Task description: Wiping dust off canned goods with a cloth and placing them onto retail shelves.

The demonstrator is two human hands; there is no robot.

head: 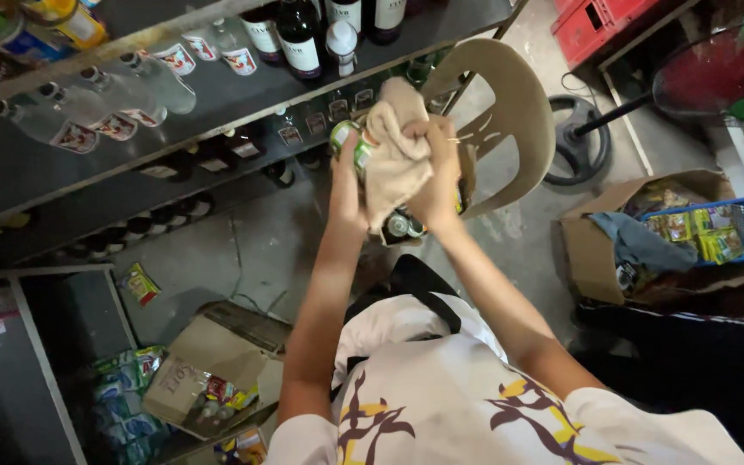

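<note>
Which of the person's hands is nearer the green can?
Left. The left hand grips the green can directly; the right hand is beside it, pressing the beige cloth against it.

Shelved bottles (299, 34), beige chair (518, 112), cardboard boxes (208, 362)

A green can (348, 145) is held by the left hand (344, 185) and wiped with a beige cloth (396, 155) gripped by the right hand (437, 176), near a plastic chair (514, 112).
</note>
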